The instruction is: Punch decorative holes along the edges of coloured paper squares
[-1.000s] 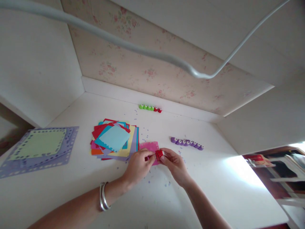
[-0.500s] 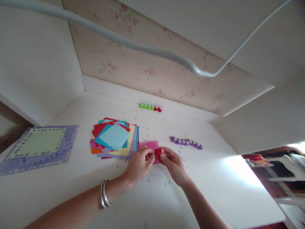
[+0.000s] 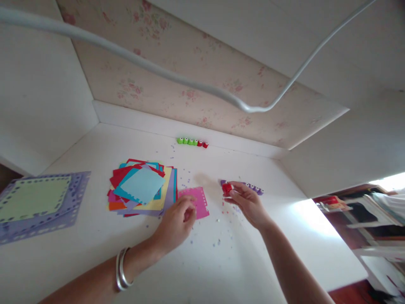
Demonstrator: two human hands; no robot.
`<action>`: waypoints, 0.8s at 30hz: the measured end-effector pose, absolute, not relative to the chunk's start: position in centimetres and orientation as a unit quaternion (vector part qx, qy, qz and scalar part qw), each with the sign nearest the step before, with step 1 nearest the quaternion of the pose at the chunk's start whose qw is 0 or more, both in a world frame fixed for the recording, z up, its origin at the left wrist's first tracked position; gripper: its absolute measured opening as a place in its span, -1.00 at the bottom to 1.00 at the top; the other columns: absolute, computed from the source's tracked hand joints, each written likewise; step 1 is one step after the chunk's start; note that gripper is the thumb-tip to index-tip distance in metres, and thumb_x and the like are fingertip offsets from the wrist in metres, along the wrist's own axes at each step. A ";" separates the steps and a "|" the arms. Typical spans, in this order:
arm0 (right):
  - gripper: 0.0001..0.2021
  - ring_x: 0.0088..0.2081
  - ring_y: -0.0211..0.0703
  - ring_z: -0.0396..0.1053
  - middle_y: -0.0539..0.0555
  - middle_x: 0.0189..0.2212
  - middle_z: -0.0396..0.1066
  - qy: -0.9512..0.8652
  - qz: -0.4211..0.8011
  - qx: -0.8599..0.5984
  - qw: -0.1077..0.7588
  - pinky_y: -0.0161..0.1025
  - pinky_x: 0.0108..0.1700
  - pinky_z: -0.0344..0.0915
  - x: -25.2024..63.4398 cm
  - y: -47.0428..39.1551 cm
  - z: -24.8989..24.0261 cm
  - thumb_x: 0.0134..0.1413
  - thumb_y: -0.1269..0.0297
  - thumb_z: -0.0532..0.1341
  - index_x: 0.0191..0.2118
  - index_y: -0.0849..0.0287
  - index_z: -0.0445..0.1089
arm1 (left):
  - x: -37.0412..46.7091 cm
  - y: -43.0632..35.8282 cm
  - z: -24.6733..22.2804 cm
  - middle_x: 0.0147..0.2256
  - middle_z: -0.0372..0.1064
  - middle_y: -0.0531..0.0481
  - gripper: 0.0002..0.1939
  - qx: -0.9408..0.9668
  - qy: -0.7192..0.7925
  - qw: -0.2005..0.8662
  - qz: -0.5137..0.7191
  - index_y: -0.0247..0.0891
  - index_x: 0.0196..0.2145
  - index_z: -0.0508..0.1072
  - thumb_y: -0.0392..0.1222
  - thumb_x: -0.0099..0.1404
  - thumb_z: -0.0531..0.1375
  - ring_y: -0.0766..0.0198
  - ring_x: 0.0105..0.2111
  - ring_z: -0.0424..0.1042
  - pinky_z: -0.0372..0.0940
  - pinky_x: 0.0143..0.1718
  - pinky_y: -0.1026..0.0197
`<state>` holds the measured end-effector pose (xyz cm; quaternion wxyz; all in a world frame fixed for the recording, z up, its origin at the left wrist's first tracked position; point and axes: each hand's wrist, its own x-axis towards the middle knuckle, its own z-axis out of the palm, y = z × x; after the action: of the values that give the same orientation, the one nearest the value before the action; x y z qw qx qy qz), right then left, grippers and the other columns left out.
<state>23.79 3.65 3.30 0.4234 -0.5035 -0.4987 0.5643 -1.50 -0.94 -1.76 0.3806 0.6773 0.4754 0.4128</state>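
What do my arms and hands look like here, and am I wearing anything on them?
Both your left hand and right hand are ungloved, and no sleeves show. Around your left wrist are shiny, rounded silver bands; no band shows on your right wrist.

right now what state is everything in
right hand, closed on red punch
left hand, curled at pink card
red punch, held
pink card, flat, partly punched
paper pile, untidy
green sheet, flat, edges punched
purple sheet, underneath, edges punched
purple punches, lined up, partly hidden
green and red punches, lined up
paper bits, scattered
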 end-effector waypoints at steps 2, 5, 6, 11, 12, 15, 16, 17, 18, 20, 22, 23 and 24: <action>-0.67 -0.19 -0.09 0.47 0.09 -0.14 0.51 -0.551 0.498 -0.523 0.417 -0.06 -0.11 0.40 26.5 5.9 4.6 0.01 0.15 0.35 -0.07 0.06 0.45 | -1.3 -1.2 -1.9 -0.35 0.45 -0.02 -0.87 0.688 0.469 0.402 0.382 -0.24 -0.30 0.38 -0.23 0.36 0.05 0.29 -0.40 0.43 0.28 -0.39 0.27; -0.66 -0.28 -0.07 0.48 0.12 -0.17 0.53 -0.624 0.344 -0.616 0.335 -0.13 -0.26 0.39 29.9 9.6 5.8 -0.02 0.16 0.33 -0.08 0.10 0.46 | -1.0 -1.4 -2.0 -0.44 0.43 0.03 -0.88 0.703 0.465 0.404 0.355 -0.23 -0.38 0.37 -0.26 0.32 0.07 0.30 -0.45 0.41 0.26 -0.41 0.28; -0.68 -0.28 -0.05 0.49 0.12 -0.21 0.54 -0.649 0.295 -0.641 0.284 -0.15 -0.28 0.38 30.7 10.8 6.0 -0.01 0.19 0.31 -0.09 0.10 0.48 | -0.9 -1.4 -2.0 -0.44 0.43 0.03 -0.88 0.705 0.465 0.403 0.353 -0.23 -0.40 0.36 -0.26 0.31 0.09 0.30 -0.45 0.40 0.26 -0.41 0.29; -0.75 -0.22 -0.04 0.52 0.10 -0.25 0.58 -0.765 0.228 -0.595 0.098 -0.17 -0.17 0.37 31.1 14.9 5.6 0.06 0.37 0.22 -0.12 0.06 0.49 | -0.8 -1.4 -1.9 -0.41 0.46 0.04 -0.93 0.688 0.464 0.425 0.362 -0.22 -0.32 0.40 -0.22 0.31 0.13 0.31 -0.43 0.45 0.31 -0.36 0.29; -0.76 -0.22 -0.04 0.52 0.10 -0.25 0.58 -0.780 0.227 -0.579 0.072 -0.17 -0.15 0.37 30.8 15.4 5.4 0.05 0.39 0.22 -0.15 0.05 0.51 | -0.8 -1.5 -1.9 -0.37 0.48 0.04 -0.91 0.688 0.460 0.426 0.366 -0.21 -0.26 0.43 -0.21 0.32 0.13 0.31 -0.41 0.46 0.31 -0.37 0.30; -0.74 -0.21 -0.04 0.51 0.08 -0.26 0.59 -0.807 0.221 -0.548 0.005 -0.18 -0.11 0.37 30.5 16.4 4.8 -0.01 0.47 0.25 -0.20 0.02 0.55 | -1.1 -1.9 -1.8 -0.29 0.51 0.01 -0.82 0.711 0.439 0.408 0.369 -0.16 -0.17 0.49 -0.19 0.37 0.10 0.31 -0.36 0.46 0.33 -0.32 0.29; -0.68 -0.18 -0.04 0.51 0.07 -0.22 0.58 -0.813 0.222 -0.538 -0.010 -0.18 -0.08 0.36 30.6 16.6 4.6 -0.03 0.51 0.25 -0.17 0.01 0.55 | -1.2 -1.9 -1.7 -0.28 0.51 0.01 -0.81 0.719 0.431 0.399 0.372 -0.15 -0.17 0.50 -0.18 0.39 0.09 0.30 -0.34 0.46 0.33 -0.29 0.27; -0.61 -0.13 -0.05 0.50 0.06 -0.16 0.57 -0.819 0.224 -0.528 -0.019 -0.19 -0.04 0.35 30.6 16.9 4.5 -0.05 0.55 0.23 -0.12 -0.01 0.54 | -1.5 -1.8 -1.6 -0.28 0.51 0.00 -0.79 0.726 0.423 0.390 0.376 -0.15 -0.18 0.52 -0.18 0.40 0.08 0.29 -0.31 0.47 0.34 -0.23 0.26; -0.54 -0.08 -0.06 0.48 0.05 -0.09 0.55 -0.824 0.225 -0.520 -0.024 -0.19 -0.01 0.34 30.7 17.1 4.4 -0.07 0.59 0.21 -0.07 -0.03 0.52 | -1.8 -1.5 -1.5 -0.27 0.51 -0.01 -0.79 0.727 0.422 0.381 0.385 -0.16 -0.19 0.52 -0.17 0.41 0.08 0.28 -0.28 0.47 0.34 -0.19 0.25; -0.45 0.00 -0.07 0.44 0.04 0.02 0.48 -0.827 0.213 -0.520 -0.020 -0.18 0.04 0.32 30.4 17.6 4.4 -0.06 0.62 0.15 0.03 -0.04 0.47 | -2.6 -0.5 -1.2 -0.25 0.51 0.00 -0.81 0.718 0.437 0.357 0.406 -0.17 -0.20 0.51 -0.17 0.40 0.09 0.29 -0.26 0.47 0.34 -0.18 0.27; -0.44 0.01 -0.07 0.44 0.05 0.06 0.45 -0.823 0.178 -0.539 -0.009 -0.17 0.04 0.33 29.3 18.4 4.5 0.00 0.62 0.09 0.09 -0.01 0.42 | -3.6 0.8 -0.9 -0.25 0.50 0.00 -0.83 0.712 0.467 0.322 0.414 -0.18 -0.21 0.50 -0.16 0.40 0.10 0.29 -0.25 0.47 0.34 -0.19 0.27; -0.44 0.00 -0.07 0.44 0.06 0.07 0.44 -0.823 0.152 -0.547 -0.008 -0.16 0.03 0.34 28.4 18.9 4.5 0.03 0.62 0.06 0.11 0.01 0.40 | -4.2 1.4 -0.8 -0.25 0.50 0.00 -0.84 0.711 0.481 0.299 0.417 -0.18 -0.21 0.49 -0.17 0.39 0.10 0.28 -0.26 0.47 0.34 -0.17 0.27; -0.44 0.01 -0.05 0.44 0.07 0.08 0.43 -0.825 0.125 -0.552 -0.009 -0.15 0.03 0.34 27.3 19.4 4.6 0.04 0.63 0.05 0.12 0.03 0.39 | -4.8 1.9 -0.7 -0.26 0.49 0.01 -0.84 0.713 0.490 0.281 0.415 -0.17 -0.22 0.49 -0.17 0.39 0.10 0.28 -0.26 0.47 0.34 -0.17 0.26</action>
<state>27.35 19.44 4.62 -0.0094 -0.5517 -0.8246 0.1246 -4.76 1.89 -0.69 0.2807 0.7129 0.4904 0.4153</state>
